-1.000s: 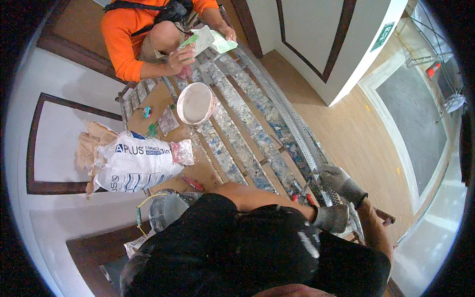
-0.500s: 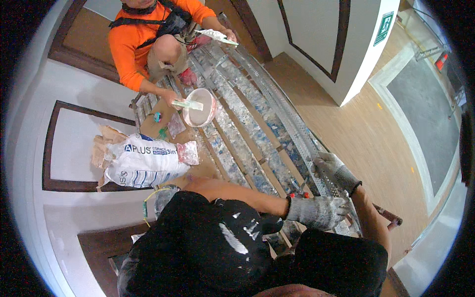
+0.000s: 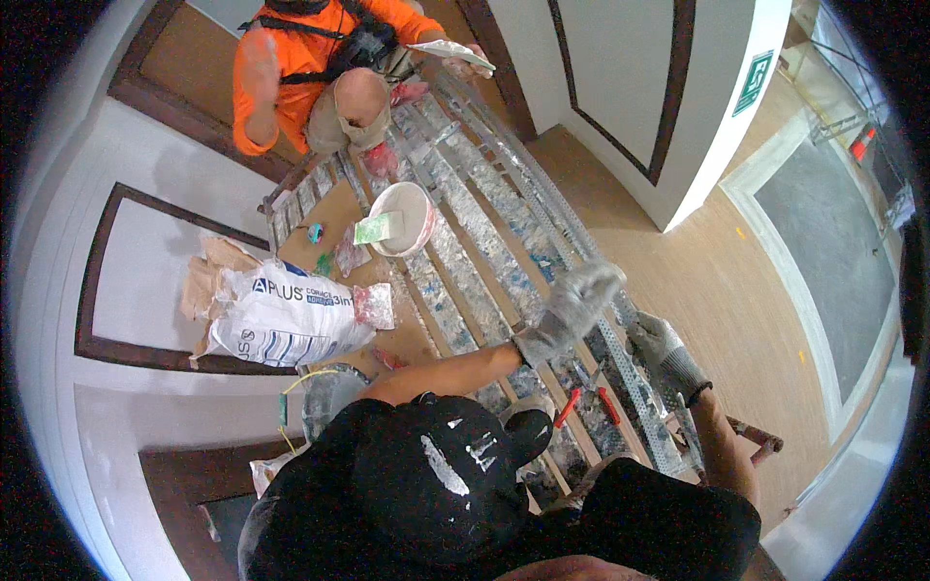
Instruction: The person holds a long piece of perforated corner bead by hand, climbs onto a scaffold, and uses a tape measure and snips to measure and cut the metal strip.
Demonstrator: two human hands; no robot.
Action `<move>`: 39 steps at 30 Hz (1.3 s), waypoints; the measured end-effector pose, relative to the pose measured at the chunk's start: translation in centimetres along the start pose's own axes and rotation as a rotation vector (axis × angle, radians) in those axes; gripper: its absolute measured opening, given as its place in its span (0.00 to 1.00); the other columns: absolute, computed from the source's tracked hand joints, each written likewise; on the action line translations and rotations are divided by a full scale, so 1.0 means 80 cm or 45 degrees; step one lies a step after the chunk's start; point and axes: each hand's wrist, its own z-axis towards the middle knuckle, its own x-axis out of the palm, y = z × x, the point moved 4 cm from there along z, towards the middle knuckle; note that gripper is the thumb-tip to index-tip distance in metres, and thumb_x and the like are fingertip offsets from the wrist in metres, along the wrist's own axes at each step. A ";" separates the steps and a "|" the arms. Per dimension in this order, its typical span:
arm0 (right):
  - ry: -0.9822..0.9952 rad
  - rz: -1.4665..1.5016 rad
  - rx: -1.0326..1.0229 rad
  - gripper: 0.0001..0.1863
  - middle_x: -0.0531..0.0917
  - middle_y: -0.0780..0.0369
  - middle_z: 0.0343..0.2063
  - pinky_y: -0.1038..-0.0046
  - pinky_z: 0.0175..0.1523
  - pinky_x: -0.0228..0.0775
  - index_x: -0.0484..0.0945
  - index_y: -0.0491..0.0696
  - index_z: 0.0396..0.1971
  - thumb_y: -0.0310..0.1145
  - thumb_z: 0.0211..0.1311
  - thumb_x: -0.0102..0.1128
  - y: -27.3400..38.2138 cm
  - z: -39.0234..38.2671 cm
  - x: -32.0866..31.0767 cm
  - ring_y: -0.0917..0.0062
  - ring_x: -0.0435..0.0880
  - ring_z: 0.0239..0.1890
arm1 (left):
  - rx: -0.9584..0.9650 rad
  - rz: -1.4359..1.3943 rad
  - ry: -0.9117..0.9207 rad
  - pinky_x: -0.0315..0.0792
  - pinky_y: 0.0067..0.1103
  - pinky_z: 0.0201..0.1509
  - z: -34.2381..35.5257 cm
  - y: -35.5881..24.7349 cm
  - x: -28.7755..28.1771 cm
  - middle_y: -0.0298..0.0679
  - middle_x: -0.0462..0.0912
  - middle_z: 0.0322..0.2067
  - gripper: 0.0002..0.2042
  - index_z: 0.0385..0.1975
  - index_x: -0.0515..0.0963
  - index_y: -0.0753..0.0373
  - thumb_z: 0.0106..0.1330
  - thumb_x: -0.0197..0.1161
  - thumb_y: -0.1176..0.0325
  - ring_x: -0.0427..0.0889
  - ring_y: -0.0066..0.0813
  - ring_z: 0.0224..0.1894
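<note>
My right hand (image 3: 665,354), in a grey work glove, is closed around a long perforated metal strip (image 3: 635,426) at the right edge of the slatted platform. My left hand (image 3: 581,300), also gloved, is over the strip farther along. Its fingers are blurred, so I cannot tell whether they grip it. Between my forearms, a pair of snips (image 3: 586,399) with spread red handles lies on the slats. At my knees, black cloth (image 3: 446,474) bears white smears.
A co-worker in an orange top (image 3: 291,58) sits at the far end, holding a paste-covered trowel (image 3: 453,53). A white bucket (image 3: 418,218) has a pale green spatula (image 3: 378,229) across its rim. To the left are a torn white bag (image 3: 291,320) and a grey bucket (image 3: 329,397).
My left hand has moved up and left along the strip, uncovering the snips. The co-worker's hand has let go of the spatula and lifted away. My right hand stays on the strip.
</note>
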 end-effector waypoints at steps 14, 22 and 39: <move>-0.104 -0.235 0.001 0.19 0.81 0.61 0.29 0.71 0.41 0.74 0.76 0.41 0.56 0.39 0.75 0.52 0.048 -0.054 0.007 0.78 0.79 0.32 | -0.535 -0.184 -0.517 0.73 0.30 0.58 0.028 0.078 -0.019 0.46 0.77 0.55 0.34 0.64 0.66 0.75 0.71 0.64 0.51 0.77 0.35 0.54; -0.180 -0.330 -0.218 0.17 0.83 0.47 0.39 0.60 0.52 0.74 0.78 0.43 0.52 0.37 0.72 0.52 0.066 -0.076 0.019 0.57 0.84 0.42 | -0.604 -0.873 -0.259 0.78 0.28 0.47 0.058 0.083 -0.035 0.33 0.82 0.31 0.06 0.37 0.76 0.56 0.74 0.58 0.63 0.82 0.26 0.38; 0.189 0.214 -0.070 0.27 0.82 0.60 0.48 0.70 0.58 0.72 0.81 0.45 0.51 0.55 0.70 0.60 0.068 -0.199 -0.021 0.74 0.78 0.52 | -0.369 -0.990 -0.427 0.78 0.26 0.44 0.126 0.065 -0.127 0.36 0.81 0.31 0.07 0.41 0.79 0.66 0.74 0.56 0.72 0.80 0.28 0.33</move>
